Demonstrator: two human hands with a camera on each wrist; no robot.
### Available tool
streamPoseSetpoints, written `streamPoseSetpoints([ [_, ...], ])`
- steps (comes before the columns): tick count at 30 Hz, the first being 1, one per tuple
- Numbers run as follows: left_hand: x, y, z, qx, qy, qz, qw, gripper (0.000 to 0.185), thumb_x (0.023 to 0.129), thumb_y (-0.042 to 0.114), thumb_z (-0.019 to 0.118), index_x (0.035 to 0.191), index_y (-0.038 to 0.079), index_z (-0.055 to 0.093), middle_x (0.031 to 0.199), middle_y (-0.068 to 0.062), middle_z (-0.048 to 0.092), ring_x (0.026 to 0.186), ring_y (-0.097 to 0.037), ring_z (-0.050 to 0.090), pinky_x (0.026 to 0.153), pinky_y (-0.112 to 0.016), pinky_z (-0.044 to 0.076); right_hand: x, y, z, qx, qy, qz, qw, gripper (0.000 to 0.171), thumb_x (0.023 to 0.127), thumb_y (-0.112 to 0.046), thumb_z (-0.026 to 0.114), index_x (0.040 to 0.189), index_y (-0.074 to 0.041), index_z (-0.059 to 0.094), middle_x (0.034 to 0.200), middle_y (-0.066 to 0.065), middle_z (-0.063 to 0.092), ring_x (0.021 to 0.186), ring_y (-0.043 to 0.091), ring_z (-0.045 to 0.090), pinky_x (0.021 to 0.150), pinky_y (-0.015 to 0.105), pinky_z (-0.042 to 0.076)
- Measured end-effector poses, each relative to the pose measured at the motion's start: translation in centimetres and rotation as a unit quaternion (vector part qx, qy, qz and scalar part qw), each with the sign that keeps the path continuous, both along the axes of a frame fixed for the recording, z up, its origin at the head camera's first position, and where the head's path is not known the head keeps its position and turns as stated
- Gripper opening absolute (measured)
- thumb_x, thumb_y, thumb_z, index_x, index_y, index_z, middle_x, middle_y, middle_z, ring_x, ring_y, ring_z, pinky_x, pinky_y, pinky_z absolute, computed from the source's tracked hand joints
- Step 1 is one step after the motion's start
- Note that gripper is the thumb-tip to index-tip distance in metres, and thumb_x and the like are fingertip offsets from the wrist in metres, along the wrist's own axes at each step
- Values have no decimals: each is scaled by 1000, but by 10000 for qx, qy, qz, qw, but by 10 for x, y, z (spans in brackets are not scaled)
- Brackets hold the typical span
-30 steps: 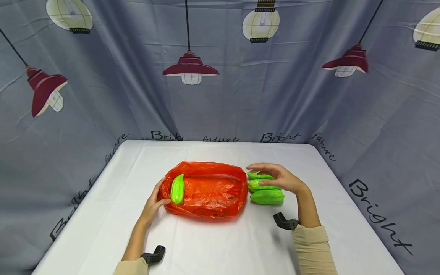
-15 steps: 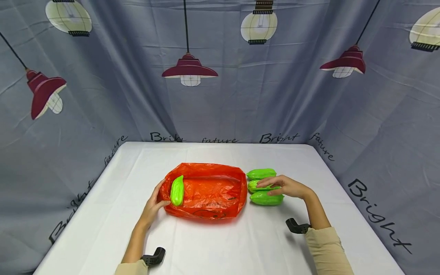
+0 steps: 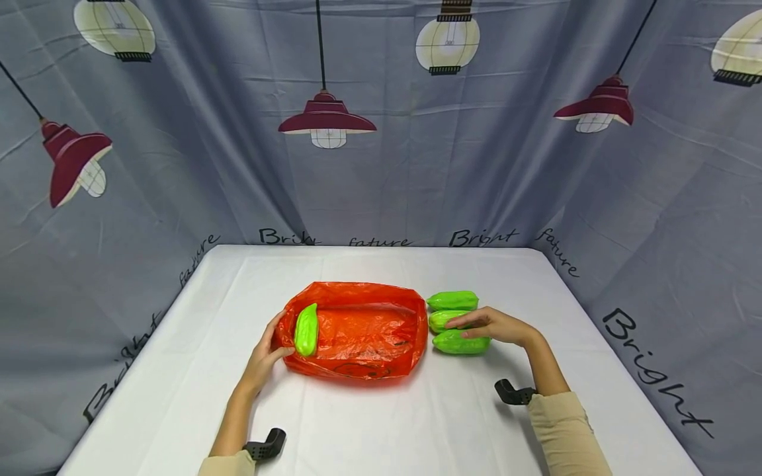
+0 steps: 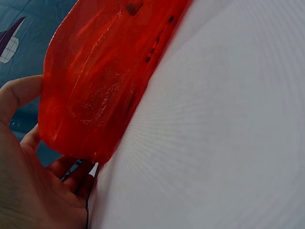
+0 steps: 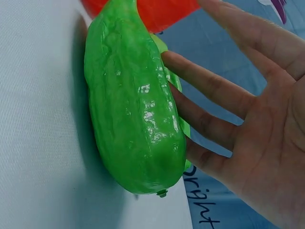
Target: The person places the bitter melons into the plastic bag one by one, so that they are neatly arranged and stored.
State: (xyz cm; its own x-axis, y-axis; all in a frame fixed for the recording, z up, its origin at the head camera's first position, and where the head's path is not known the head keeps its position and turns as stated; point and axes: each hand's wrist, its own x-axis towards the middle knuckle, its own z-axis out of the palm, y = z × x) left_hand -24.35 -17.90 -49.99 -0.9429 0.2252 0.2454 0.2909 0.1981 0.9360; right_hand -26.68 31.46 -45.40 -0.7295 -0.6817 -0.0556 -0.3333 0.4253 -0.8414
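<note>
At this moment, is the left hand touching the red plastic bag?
Touching. The left wrist view shows fingers of the left hand against the end of the red plastic bag, with no gap visible.

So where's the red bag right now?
In the head view, the red bag sits on the white table, with the left hand at its left end and three green vegetables beside its right end.
</note>
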Motion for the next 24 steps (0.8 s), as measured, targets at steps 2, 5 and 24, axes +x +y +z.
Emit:
streamPoseSetpoints([
  [2,0,1,0,-14,5,-4,10000,71,83,1,58,145,2,22,149,-21,19,134,-41,15,104,-61,9,1,0,0,36,-21,-11,10000,38,90,-14,59,126,-4,56,130,6,54,123,19,45,96,32,41],
  [5,-1,1,0,-23,-7,-17,10000,72,83,2,58,145,3,22,149,-21,19,135,-41,15,104,-61,9,3,0,0,69,-78,-21,9999,39,89,-14,60,127,-5,57,130,4,54,123,18,45,99,44,38],
  [24,-2,-2,1,-163,-99,37,9998,71,83,4,59,145,4,24,148,-21,20,134,-41,15,104,-61,9,6,3,-12,109,16,108,9999,42,83,-14,67,124,-9,60,131,7,52,124,22,44,98,55,33],
])
